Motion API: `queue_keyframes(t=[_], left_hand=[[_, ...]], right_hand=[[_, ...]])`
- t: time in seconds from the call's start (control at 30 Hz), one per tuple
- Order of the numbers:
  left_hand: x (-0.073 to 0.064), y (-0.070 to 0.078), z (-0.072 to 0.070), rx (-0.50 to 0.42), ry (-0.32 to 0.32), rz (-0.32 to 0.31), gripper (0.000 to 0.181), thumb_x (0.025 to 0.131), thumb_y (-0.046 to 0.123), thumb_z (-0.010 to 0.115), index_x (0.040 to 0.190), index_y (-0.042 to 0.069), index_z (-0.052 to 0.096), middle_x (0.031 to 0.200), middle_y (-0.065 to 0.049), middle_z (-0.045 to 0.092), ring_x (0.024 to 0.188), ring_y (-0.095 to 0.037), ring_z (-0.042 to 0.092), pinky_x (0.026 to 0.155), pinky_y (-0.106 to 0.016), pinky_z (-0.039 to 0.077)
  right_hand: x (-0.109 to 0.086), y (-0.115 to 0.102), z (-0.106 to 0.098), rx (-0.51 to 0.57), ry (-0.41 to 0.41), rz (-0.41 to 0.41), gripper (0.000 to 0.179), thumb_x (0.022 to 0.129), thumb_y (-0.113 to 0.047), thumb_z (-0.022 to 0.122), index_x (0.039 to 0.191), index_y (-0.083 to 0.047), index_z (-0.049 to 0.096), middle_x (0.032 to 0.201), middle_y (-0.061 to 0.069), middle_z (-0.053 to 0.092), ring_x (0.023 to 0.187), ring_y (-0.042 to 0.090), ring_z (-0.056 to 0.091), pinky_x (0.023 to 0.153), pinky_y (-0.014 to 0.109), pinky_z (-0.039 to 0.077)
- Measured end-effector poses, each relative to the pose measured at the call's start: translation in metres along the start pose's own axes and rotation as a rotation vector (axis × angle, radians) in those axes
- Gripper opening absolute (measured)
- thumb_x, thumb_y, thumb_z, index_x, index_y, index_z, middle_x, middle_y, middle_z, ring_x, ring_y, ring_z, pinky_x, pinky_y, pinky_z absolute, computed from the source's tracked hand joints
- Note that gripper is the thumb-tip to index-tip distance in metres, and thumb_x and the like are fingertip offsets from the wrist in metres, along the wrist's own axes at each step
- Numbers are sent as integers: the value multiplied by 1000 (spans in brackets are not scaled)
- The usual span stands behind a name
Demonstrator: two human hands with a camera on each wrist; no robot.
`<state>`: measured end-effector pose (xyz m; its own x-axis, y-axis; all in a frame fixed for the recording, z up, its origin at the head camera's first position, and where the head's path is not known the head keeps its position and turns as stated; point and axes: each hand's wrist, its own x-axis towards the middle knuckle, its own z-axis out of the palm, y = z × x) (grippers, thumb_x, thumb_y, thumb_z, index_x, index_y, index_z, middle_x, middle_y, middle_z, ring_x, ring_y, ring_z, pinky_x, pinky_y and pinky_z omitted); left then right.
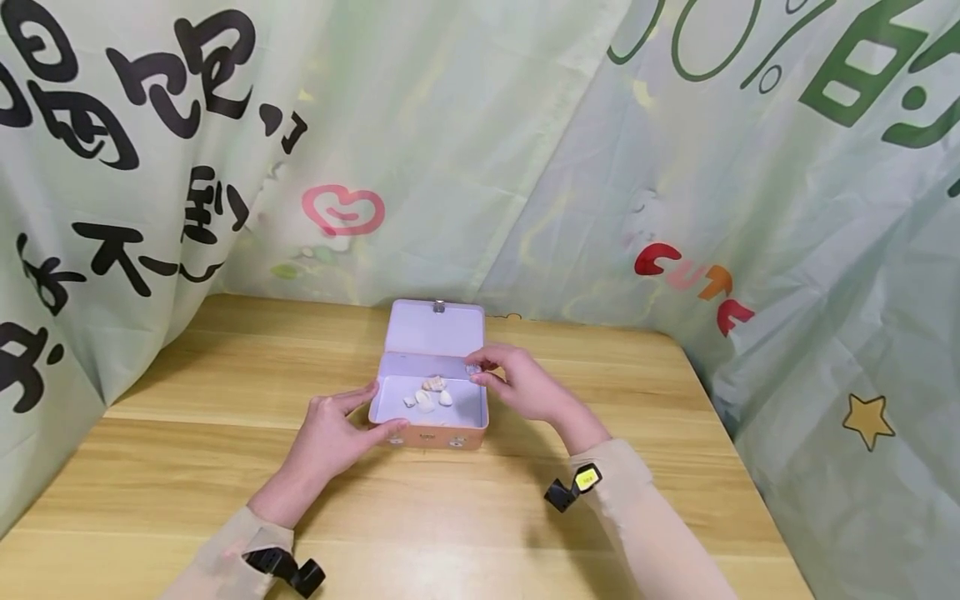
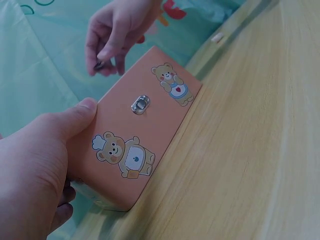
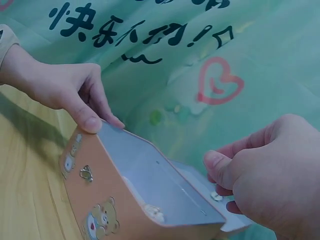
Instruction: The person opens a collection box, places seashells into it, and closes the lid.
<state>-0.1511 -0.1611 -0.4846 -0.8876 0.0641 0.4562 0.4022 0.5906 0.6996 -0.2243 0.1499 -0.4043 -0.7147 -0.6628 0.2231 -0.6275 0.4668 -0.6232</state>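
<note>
An orange hinged tin box (image 1: pixel 427 437) with a pale lilac inside stands on the table, its lid (image 1: pixel 436 329) swung back. Bear pictures and a metal clasp (image 2: pixel 140 104) show on the front. Several white seashells (image 1: pixel 425 402) and a spiral shell (image 1: pixel 433 384) lie inside. My left hand (image 1: pixel 330 437) grips the box's left corner, thumb on the front rim. Over the box's right side, my right hand (image 1: pixel 525 385) pinches a small shell-like piece (image 1: pixel 472 369) between thumb and fingers. The piece looks dark in the left wrist view; its exact kind is unclear.
The wooden table (image 1: pixel 420 525) has its right edge beyond my right arm. A printed cloth (image 1: pixel 465 150) hangs behind and at both sides, close behind the lid. A small pale object (image 2: pixel 217 37) lies on the table past the box in the left wrist view.
</note>
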Motion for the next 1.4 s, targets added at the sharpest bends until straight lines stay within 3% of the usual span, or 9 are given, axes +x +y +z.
queue_keyframes(t=[0.37, 0.73, 0.9, 1.13, 1.4], left_hand=[[0, 0, 0, 10, 2, 17, 83, 75, 54, 95, 126, -7, 71, 127, -18, 69, 118, -43, 67, 96, -57, 55], [0, -2, 1, 8, 3, 22, 83, 76, 54, 94, 126, -7, 71, 127, -18, 69, 118, -44, 67, 94, -57, 58], [0, -2, 0, 10, 9, 33, 82, 75, 52, 95, 126, -7, 71, 126, -19, 69, 117, -43, 67, 91, -54, 59], [0, -2, 1, 22, 6, 44, 80, 76, 52, 95, 125, -7, 72, 125, -19, 70, 110, -38, 72, 73, -44, 60], [0, -4, 0, 17, 17, 50, 80, 75, 51, 96, 124, -7, 72, 123, -19, 70, 116, -43, 68, 91, -53, 60]], right_hand=[[21, -1, 20, 30, -52, -35, 26, 102, -6, 71, 126, 4, 71, 115, 10, 73, 101, 19, 65, 90, 33, 56], [33, 5, 38, 21, -92, -18, 23, 102, -7, 71, 122, 3, 72, 111, 8, 72, 101, 19, 65, 98, 45, 56], [38, 5, 42, 11, -101, -32, 21, 101, -7, 72, 120, 4, 73, 108, 6, 72, 98, 17, 65, 95, 39, 57], [39, 4, 45, 13, -109, -40, 19, 99, -5, 74, 116, 3, 73, 108, 8, 73, 101, 20, 67, 95, 37, 56], [38, 4, 40, 4, -100, -43, 27, 99, -1, 74, 123, 8, 69, 119, 20, 72, 114, 35, 67, 104, 46, 53]])
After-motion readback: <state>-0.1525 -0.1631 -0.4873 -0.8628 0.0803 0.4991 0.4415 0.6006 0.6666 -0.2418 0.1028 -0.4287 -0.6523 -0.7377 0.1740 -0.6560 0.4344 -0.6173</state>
